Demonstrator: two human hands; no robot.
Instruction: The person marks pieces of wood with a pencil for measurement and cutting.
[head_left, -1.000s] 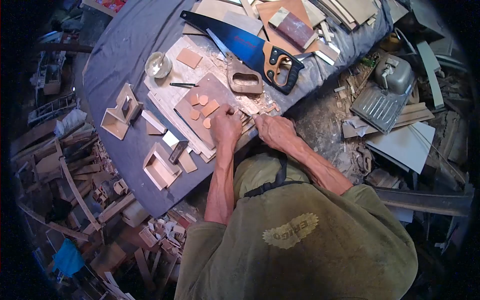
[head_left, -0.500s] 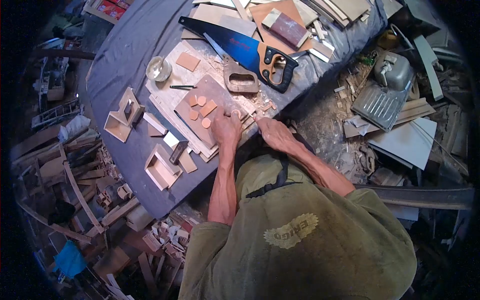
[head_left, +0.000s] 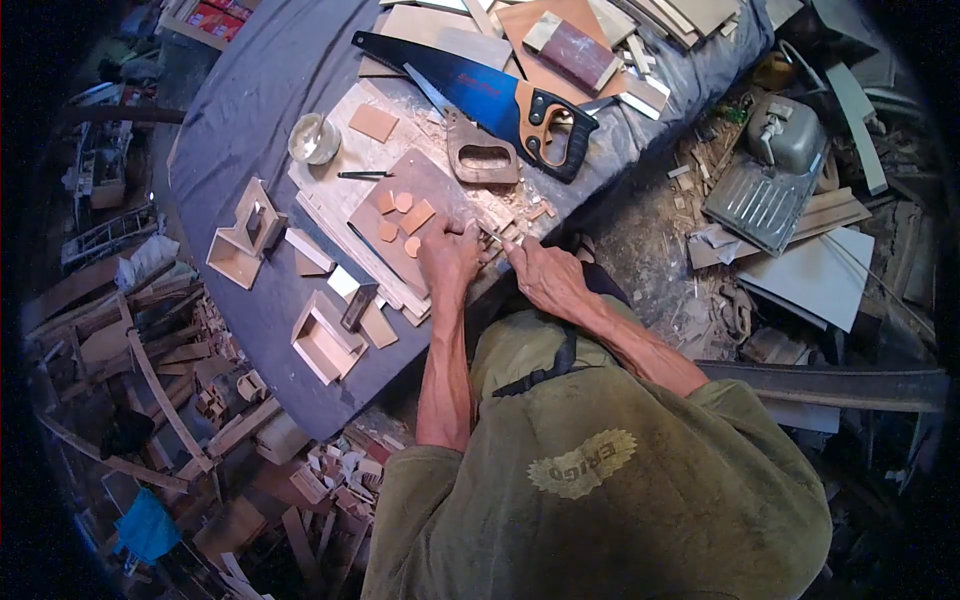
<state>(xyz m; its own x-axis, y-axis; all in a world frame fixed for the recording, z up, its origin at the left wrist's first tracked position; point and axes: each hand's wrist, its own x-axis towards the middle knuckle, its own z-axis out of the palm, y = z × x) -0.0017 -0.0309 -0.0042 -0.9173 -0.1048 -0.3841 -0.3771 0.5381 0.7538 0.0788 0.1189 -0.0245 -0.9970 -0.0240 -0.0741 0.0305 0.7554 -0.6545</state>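
Note:
At the table's near edge, my left hand point(head_left: 450, 262) has its thumb and fingers pinched together; what lies in the pinch is too small to make out. Close by on the right, my right hand point(head_left: 548, 278) is closed around a slim tool point(head_left: 496, 237), perhaps a knife, whose narrow tip points at the left fingers. Beyond my left hand, several small orange-brown wooden pieces point(head_left: 420, 212), some rounded and some square, rest on a brown board point(head_left: 385, 215). A dark pencil point(head_left: 365, 175) lies past them.
A blue-bladed handsaw point(head_left: 460, 85) and a wooden-handled saw point(head_left: 482, 160) lie farther back. A glue jar point(head_left: 314, 140) stands at left. Small wooden frames point(head_left: 236, 262) and a little box point(head_left: 325, 345) sit on the dark cloth. A sanding block point(head_left: 572, 52) tops the offcuts.
My right hand has shifted slightly, and the slim tool's tip now shows between the hands. My left hand has moved a little left. The pieces on the board stay put.

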